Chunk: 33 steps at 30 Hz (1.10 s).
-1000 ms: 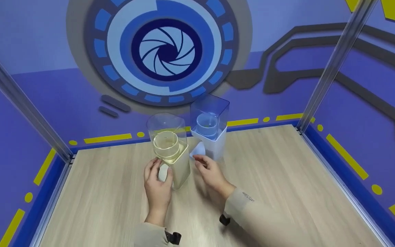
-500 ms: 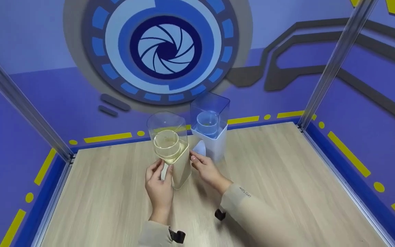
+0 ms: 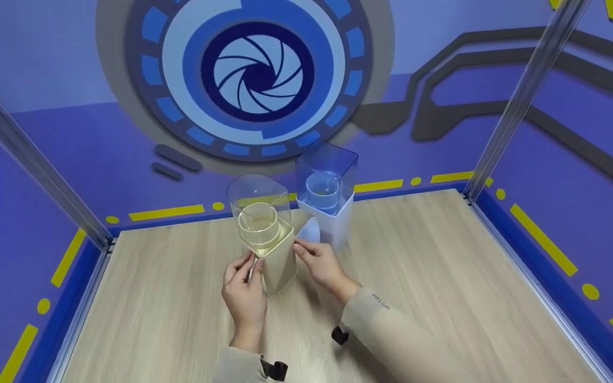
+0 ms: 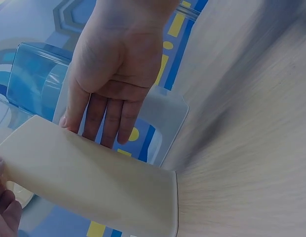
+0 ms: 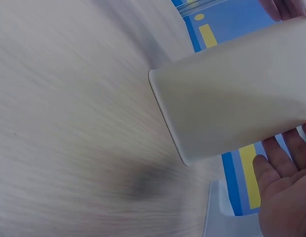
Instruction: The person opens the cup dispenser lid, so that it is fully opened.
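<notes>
A cream storage container point(image 3: 280, 260) with a clear upper part stands upright on the table; a round cup-like ring point(image 3: 258, 223) shows inside. My left hand point(image 3: 245, 298) pinches a thin curved piece at its left side, apparently a handle. In the left wrist view, that curved cream piece point(image 4: 19, 192) shows beside the fingers at the lower left. My right hand point(image 3: 325, 266) touches the container's right side with its fingertips. The right fingers point(image 4: 112, 118) look mostly straight in the left wrist view. A blue-tinted container point(image 3: 336, 229) of similar build stands just behind.
A wooden tabletop point(image 3: 168, 298) lies under both containers. Printed blue panels point(image 3: 72, 170) rise behind and at the sides. Metal posts point(image 3: 524, 96) stand at the back corners.
My right hand has moved slightly left, from beside the blue container's curved piece to the cream container's side. My left fingers have drawn together on the curved piece. Both containers stay put.
</notes>
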### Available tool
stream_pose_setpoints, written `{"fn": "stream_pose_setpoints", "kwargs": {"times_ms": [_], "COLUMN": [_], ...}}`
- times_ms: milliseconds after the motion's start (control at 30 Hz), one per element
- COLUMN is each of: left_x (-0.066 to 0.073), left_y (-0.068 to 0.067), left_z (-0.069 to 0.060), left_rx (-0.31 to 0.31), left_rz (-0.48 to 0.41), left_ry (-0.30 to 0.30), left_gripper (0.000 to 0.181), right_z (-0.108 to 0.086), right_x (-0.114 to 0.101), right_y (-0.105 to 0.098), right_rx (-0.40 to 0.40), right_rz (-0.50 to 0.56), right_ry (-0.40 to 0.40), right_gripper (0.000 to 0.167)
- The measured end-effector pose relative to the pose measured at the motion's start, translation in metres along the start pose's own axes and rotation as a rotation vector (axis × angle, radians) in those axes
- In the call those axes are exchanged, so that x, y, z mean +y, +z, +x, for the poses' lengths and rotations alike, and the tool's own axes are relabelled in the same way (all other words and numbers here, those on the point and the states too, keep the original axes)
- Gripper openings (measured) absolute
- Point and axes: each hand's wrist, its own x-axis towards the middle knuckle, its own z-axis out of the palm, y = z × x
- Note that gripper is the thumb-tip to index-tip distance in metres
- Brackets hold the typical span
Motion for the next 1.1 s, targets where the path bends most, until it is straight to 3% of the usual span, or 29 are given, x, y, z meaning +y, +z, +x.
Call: {"fn": "stream_pose_setpoints", "kwargs": {"times_ms": [433, 633, 767, 867, 1100], "left_x": [-0.002, 0.001, 0.008, 0.012, 0.014], "left_y": [-0.004, 0.000, 0.006, 0.012, 0.023], "left_z": [-0.006, -0.013, -0.019, -0.024, -0.035], "left_rx": [0.077, 0.094, 0.060, 0.030, 0.075], "left_rz": [0.022, -0.065, -0.114, -0.079, 0.016], "left_ry": [0.050, -0.013, -0.089, -0.125, -0.093], "left_gripper": [0.014, 0.017, 0.033, 0.052, 0.088], "right_z": [-0.008, -0.012, -0.015, -0.019, -0.034], "right_x": [0.003, 0.006, 0.006, 0.007, 0.009], "right_y": [0.008, 0.009, 0.010, 0.012, 0.023], "right_rx": [0.063, 0.078, 0.095, 0.124, 0.181], "right_rz": [0.209, 0.257, 0.291, 0.304, 0.324], "right_ry": [0.051, 0.051, 0.042, 0.058, 0.088], "right_gripper": [0.029, 0.030, 0.030, 0.029, 0.025]}}
